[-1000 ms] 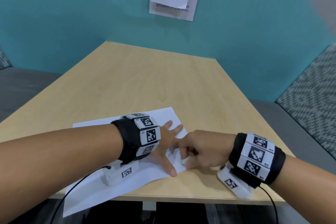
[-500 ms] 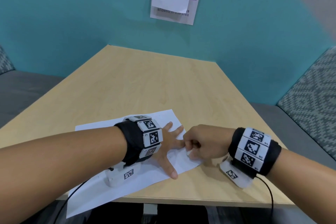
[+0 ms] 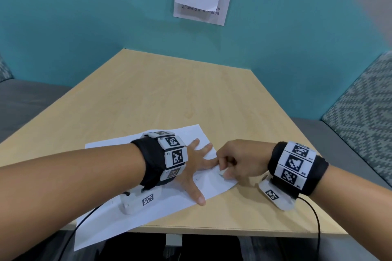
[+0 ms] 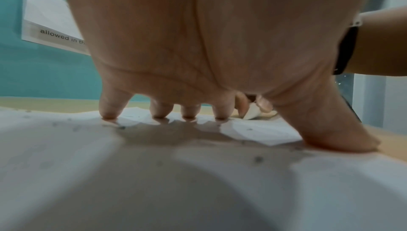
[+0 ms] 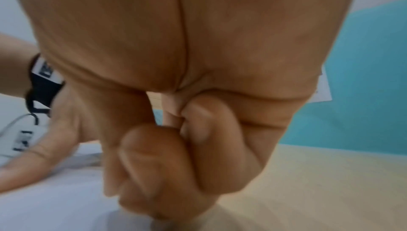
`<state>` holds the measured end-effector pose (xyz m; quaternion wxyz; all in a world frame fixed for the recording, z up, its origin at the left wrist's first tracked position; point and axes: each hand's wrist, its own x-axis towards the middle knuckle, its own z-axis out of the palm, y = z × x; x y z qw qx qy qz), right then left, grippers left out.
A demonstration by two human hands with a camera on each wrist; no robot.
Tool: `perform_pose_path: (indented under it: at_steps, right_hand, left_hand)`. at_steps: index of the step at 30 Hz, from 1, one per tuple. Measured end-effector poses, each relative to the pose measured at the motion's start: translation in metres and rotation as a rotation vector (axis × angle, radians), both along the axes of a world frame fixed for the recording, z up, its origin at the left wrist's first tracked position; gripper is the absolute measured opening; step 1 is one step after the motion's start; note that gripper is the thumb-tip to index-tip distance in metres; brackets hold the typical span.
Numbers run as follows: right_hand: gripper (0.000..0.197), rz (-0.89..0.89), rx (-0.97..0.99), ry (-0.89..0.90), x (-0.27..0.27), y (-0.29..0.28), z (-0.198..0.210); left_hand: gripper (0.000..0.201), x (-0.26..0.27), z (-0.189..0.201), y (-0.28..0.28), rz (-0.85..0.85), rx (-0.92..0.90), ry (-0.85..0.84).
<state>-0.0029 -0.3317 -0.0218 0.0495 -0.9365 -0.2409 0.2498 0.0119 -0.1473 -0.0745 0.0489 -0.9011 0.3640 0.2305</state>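
Found paper (image 3: 212, 184) flat on table (image 3: 191, 91), long axis running 8 to 2 o'clock, its 7 o'clock corner hanging past the near edge. Noted left hand (image 3: 191, 167) spread wide on it, fingers straight toward 1 o'clock, tips pressing down, thumb toward 5 o'clock. Saw right hand (image 3: 239, 161) at 3 o'clock of the left, fingers curled tight, pinching a white lump (image 4: 251, 113) against the paper's right end.

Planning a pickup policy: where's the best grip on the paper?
Likely the near-left corner of the paper, which overhangs the table edge: pinch it from the near side, above and below. Elsewhere it lies flat under the spread left hand.
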Motion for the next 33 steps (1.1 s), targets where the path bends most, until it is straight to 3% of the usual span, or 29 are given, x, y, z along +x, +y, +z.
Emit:
perform_pose_path:
  at_steps: [11, 15, 19, 23, 28, 33]
  right_hand:
    - [0.008, 0.052, 0.001, 0.023, -0.01, 0.004, -0.005]
    - [0.01, -0.021, -0.007, -0.026, -0.004, -0.002, 0.002]
    - [0.01, 0.07, -0.005, 0.023, -0.016, 0.007, -0.005]
    - [0.011, -0.019, -0.015, -0.038, -0.009, 0.001, 0.0]
    - [0.022, 0.059, 0.008, 0.006, -0.02, 0.01, -0.008]
    - [0.013, -0.082, -0.094, -0.138, -0.005, -0.01, 0.003]
  left_hand:
    - [0.117, 0.002, -0.003, 0.001, -0.001, -0.01, -0.012]
    - [0.117, 0.002, 0.0, 0.0, -0.002, 0.01, -0.007]
    - [0.11, 0.003, 0.0, 0.0, -0.012, 0.001, -0.009]
    - [0.116, 0.006, -0.004, 0.0, -0.016, 0.031, -0.026]
    - [0.109, 0.006, -0.001, 0.0, -0.02, 0.025, 0.003]
    - [0.118, 0.002, 0.006, 0.001, -0.015, 0.073, -0.009]
